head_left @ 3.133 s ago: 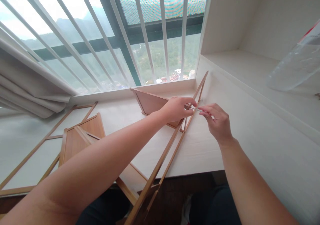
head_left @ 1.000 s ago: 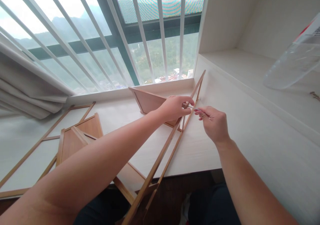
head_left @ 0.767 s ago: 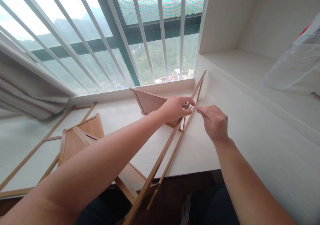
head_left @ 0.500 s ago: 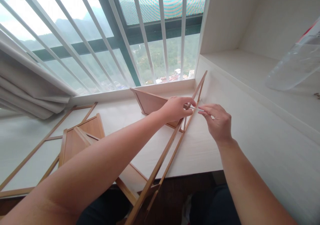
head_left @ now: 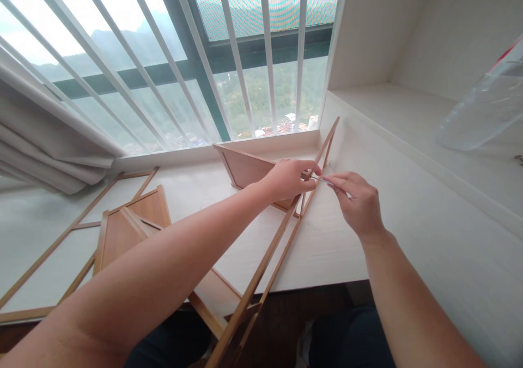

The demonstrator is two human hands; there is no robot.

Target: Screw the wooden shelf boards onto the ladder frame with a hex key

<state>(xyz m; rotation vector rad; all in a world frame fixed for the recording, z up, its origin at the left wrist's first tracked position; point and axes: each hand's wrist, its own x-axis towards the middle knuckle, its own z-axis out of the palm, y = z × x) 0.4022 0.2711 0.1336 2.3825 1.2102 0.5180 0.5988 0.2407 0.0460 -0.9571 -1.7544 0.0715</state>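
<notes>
My left hand (head_left: 292,177) is closed around a joint of the upright wooden frame (head_left: 269,248), thumb and forefinger curled at the frame's rail. A tan wooden panel (head_left: 245,165) stands tilted behind that hand, attached near the same joint. Between finger and thumb, my right hand (head_left: 353,193) pinches a thin silvery metal rod (head_left: 321,179), a slender tool whose exact kind is too small to make out. Its tip reaches the joint beside my left fingers; the contact point is hidden.
Another wooden frame (head_left: 44,256) lies at left with a wooden panel (head_left: 134,221) across it. All rest on a white window ledge (head_left: 327,248). Behind are window bars (head_left: 267,57) and a grey curtain (head_left: 44,133). A clear plastic bottle (head_left: 482,109) is at upper right.
My right hand has turned slightly and shifted a little, with the metal rod still pinched in it. My left hand keeps its hold on the frame.
</notes>
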